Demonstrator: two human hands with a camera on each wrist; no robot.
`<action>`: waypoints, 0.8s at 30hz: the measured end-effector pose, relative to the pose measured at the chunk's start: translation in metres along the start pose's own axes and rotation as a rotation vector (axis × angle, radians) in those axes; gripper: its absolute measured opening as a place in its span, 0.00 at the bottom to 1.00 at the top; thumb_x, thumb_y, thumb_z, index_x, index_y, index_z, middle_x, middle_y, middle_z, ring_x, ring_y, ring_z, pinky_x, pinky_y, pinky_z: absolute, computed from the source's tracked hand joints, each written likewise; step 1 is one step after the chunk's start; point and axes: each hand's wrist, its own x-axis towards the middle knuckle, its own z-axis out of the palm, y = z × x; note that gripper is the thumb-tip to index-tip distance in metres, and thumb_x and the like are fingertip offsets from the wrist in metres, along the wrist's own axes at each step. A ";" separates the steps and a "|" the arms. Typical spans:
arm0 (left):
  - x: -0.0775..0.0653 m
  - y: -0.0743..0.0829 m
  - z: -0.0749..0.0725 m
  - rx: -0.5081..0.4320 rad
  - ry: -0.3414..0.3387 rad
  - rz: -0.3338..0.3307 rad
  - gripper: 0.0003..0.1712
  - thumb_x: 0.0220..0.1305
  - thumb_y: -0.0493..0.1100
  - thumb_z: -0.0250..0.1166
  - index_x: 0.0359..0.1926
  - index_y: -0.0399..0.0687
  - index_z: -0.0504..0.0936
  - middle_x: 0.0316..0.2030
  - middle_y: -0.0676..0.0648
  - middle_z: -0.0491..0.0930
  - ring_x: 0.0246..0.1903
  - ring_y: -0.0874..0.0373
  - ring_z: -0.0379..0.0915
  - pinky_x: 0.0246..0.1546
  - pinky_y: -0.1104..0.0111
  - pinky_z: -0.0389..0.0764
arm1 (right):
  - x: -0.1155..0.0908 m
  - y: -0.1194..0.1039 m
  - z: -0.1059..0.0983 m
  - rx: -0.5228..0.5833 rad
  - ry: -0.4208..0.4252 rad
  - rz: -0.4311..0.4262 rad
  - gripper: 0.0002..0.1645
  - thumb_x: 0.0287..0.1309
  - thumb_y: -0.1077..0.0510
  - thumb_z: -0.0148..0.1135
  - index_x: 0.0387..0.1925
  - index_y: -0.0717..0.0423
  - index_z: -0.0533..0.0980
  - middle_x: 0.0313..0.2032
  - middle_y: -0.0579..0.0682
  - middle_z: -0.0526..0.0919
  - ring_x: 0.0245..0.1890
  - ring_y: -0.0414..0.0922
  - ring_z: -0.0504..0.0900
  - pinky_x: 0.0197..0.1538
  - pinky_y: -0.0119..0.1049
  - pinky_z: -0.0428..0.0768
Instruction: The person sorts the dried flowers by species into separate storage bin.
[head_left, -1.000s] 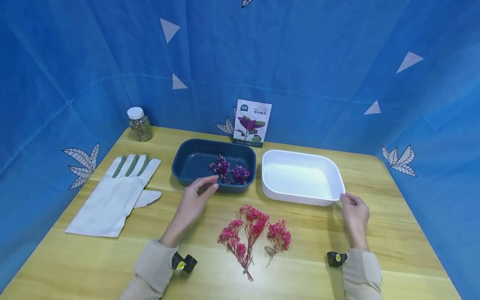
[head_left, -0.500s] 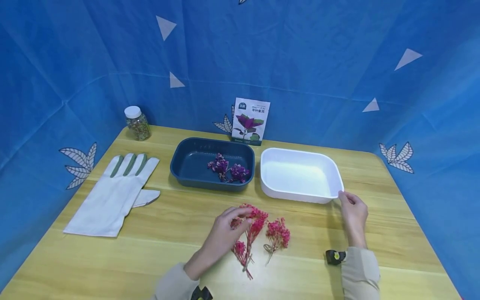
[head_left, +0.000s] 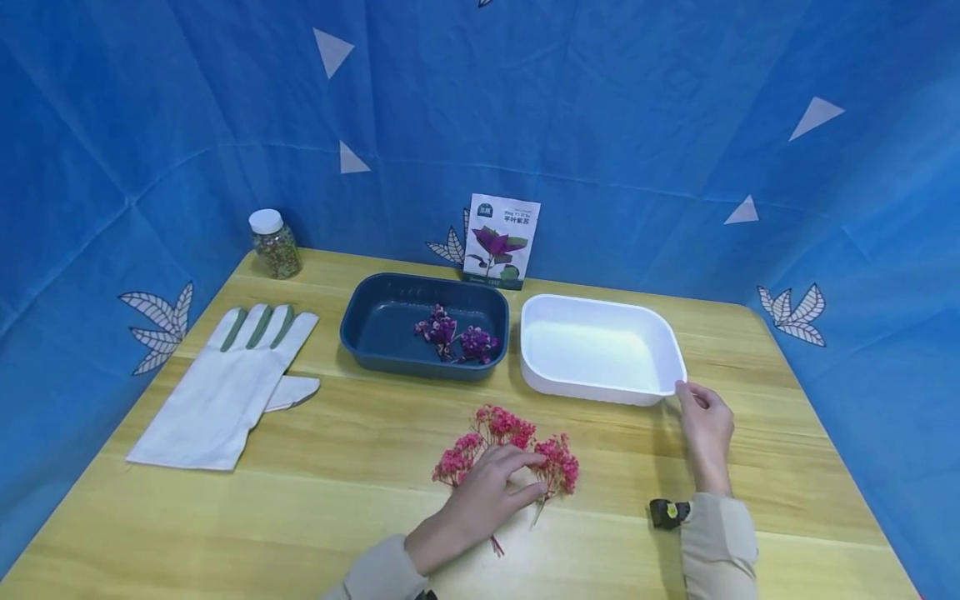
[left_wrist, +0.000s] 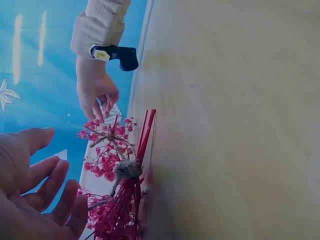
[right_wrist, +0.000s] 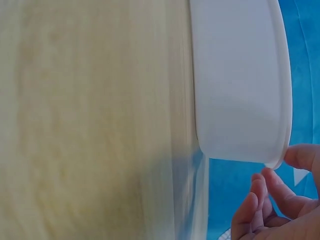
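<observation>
My left hand point(head_left: 487, 493) hovers over the larger pink dried-flower bunch point(head_left: 504, 425) and hides part of its stems. Its thumb and index finger lie spread beside the small pink bunch point(head_left: 557, 467) on the table. In the left wrist view the fingers are loosely bent and hold nothing; red stems tied with twine point(left_wrist: 128, 170) show beyond them. At the near right corner of the white tray point(head_left: 600, 354), my right hand point(head_left: 707, 423) pinches the rim between thumb and index finger, as the right wrist view also shows.
A dark blue tray point(head_left: 386, 329) left of the white one holds purple dried flowers point(head_left: 437, 327). Behind stands a seed packet point(head_left: 501, 242) against the blue cloth. A white glove point(head_left: 213, 400) and a lidded jar point(head_left: 277, 246) are at the left.
My left hand has come from the dark blue tray's front edge, rightward and nearer, over the pink flowers to the small bunch. The right hand stays at the white tray's corner.
</observation>
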 end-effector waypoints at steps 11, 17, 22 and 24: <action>0.006 -0.005 0.011 0.026 -0.083 -0.067 0.22 0.59 0.51 0.67 0.52 0.47 0.81 0.46 0.52 0.80 0.47 0.61 0.70 0.49 0.67 0.75 | 0.000 0.001 0.001 0.012 -0.013 0.013 0.35 0.66 0.40 0.47 0.61 0.64 0.69 0.53 0.59 0.73 0.42 0.43 0.70 0.42 0.32 0.69; 0.005 -0.009 0.013 0.061 -0.096 -0.091 0.22 0.56 0.52 0.68 0.49 0.47 0.82 0.40 0.55 0.80 0.44 0.64 0.68 0.46 0.70 0.74 | 0.001 0.001 0.002 0.008 -0.019 0.007 0.37 0.66 0.39 0.46 0.62 0.65 0.68 0.53 0.61 0.73 0.43 0.45 0.70 0.42 0.33 0.69; 0.007 -0.009 0.013 0.082 -0.119 -0.121 0.24 0.55 0.54 0.69 0.49 0.46 0.82 0.41 0.55 0.80 0.44 0.63 0.67 0.47 0.69 0.74 | 0.001 0.001 0.002 0.011 -0.018 0.012 0.37 0.66 0.39 0.46 0.62 0.64 0.68 0.53 0.60 0.73 0.43 0.44 0.70 0.42 0.32 0.69; 0.007 -0.010 0.013 0.098 -0.126 -0.124 0.24 0.55 0.55 0.69 0.49 0.46 0.82 0.42 0.54 0.80 0.44 0.63 0.67 0.47 0.69 0.74 | 0.001 0.001 0.002 0.016 -0.021 0.016 0.36 0.66 0.39 0.46 0.62 0.64 0.68 0.54 0.60 0.72 0.43 0.44 0.70 0.42 0.32 0.70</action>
